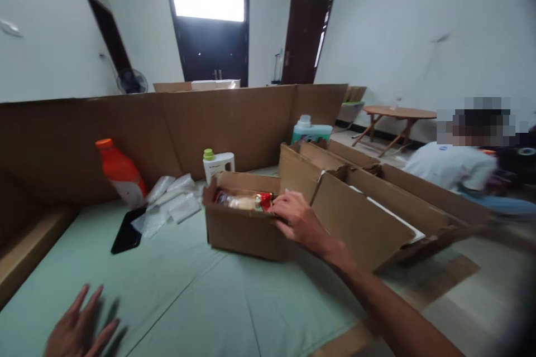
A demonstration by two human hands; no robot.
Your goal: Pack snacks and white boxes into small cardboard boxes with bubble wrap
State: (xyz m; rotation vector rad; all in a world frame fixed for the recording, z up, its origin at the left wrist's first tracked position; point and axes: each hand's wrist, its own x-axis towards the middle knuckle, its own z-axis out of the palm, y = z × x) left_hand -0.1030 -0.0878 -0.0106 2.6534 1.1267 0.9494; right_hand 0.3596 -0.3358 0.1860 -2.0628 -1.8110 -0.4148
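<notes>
Fingers of the right hand [298,217] curl over the near right rim of a small open cardboard box [245,228], resting on its edge rather than pinching anything I can make out; whether they grip the wall or only touch it is unclear. The left hand [79,328] lies low at the frame's bottom, fingers spread and empty, flat on the pale green sheet [201,295] well apart from the box. Inside the box lies a red-and-clear food packet [245,201], near the rim. Handling this well, I judge, calls for a steady hold on the box wall, since thin cardboard bends, and a second hand on the far side would keep it from sliding on the sheet. Behind the box stand a white bottle with a green cap [218,164] and a teal-labelled jug [310,131]; an orange bottle [120,173] leans to the left, beside clear plastic bags [170,201] and a black phone [126,233]. Larger open cartons [368,206] sit to the right, and another person [460,167] works beyond them.
</notes>
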